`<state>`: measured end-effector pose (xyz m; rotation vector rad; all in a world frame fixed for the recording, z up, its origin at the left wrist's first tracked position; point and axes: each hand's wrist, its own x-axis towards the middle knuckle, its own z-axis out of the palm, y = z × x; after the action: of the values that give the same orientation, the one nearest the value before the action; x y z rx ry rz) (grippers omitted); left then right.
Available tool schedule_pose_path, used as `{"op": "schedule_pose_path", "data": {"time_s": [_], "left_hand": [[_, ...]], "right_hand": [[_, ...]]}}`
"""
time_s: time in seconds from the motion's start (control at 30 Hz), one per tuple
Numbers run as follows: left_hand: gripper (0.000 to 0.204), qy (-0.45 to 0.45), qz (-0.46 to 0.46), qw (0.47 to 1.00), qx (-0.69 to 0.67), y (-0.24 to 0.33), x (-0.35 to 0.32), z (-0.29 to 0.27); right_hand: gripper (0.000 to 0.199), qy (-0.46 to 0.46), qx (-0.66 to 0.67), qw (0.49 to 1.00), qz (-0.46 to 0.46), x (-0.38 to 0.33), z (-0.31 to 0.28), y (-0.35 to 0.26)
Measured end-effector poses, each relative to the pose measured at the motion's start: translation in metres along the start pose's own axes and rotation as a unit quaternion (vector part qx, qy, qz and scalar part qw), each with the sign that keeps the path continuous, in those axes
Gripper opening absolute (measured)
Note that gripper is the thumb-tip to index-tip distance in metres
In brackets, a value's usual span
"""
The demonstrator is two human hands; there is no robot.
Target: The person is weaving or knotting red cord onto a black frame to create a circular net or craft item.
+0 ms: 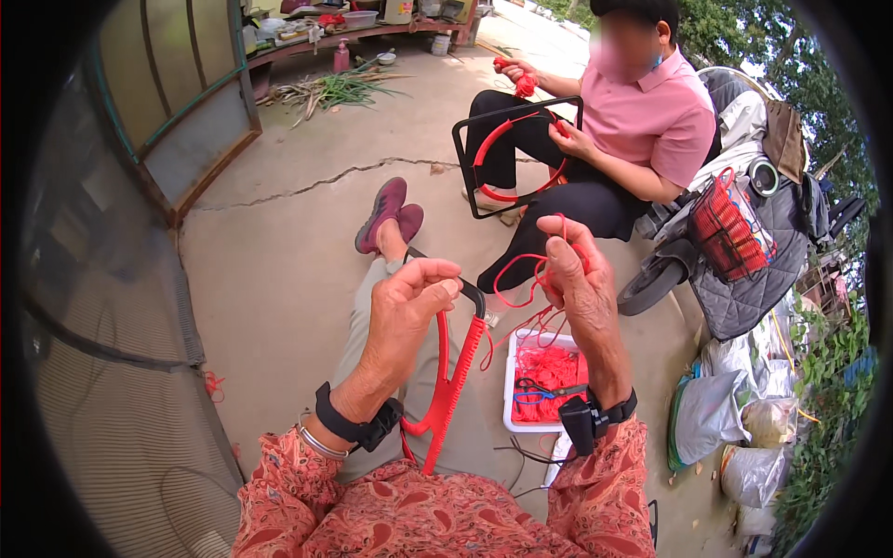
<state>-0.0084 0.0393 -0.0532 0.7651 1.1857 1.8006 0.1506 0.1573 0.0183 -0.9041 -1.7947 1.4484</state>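
Note:
A black frame (472,284) with a long side wrapped in red cord (457,391) and a red-covered curved inner piece (431,420) rests on my lap. My left hand (406,312) is closed beside its upper black bar, thumb and fingers pinched together; what they grip, if anything, is hidden. Held higher and to the right, my right hand (579,288) is closed on a small bundle of red cord (559,272). Loose loops (510,288) hang from it toward the frame's corner and down over the white tray (510,409).
Red cord (549,365) and dark-handled scissors (551,391) lie in the tray. Facing me, a seated person in a pink shirt (642,130) holds a similar frame (456,153) and red cord. A vehicle with a basket (735,228) and several sacks (712,414) stand at right.

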Motion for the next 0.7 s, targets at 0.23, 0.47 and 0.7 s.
{"op": "schedule_pose_path", "data": {"time_s": [0.23, 0.47, 0.7], "left_hand": [[0.029, -0.062, 0.044, 0.997, 0.025, 0.012, 0.018, 0.028], [0.024, 0.074, 0.142, 0.976, 0.148, 0.001, 0.035, 0.028], [0.017, 0.090, 0.042, 0.995, -0.024, -0.010, 0.037, 0.001]], "right_hand": [[0.044, -0.078, 0.015, 0.992, -0.093, 0.023, 0.048, 0.012], [0.046, -0.097, 0.049, 0.982, -0.152, 0.026, 0.073, 0.026], [0.037, -0.088, 0.020, 0.984, -0.152, 0.015, 0.051, 0.030]]}}
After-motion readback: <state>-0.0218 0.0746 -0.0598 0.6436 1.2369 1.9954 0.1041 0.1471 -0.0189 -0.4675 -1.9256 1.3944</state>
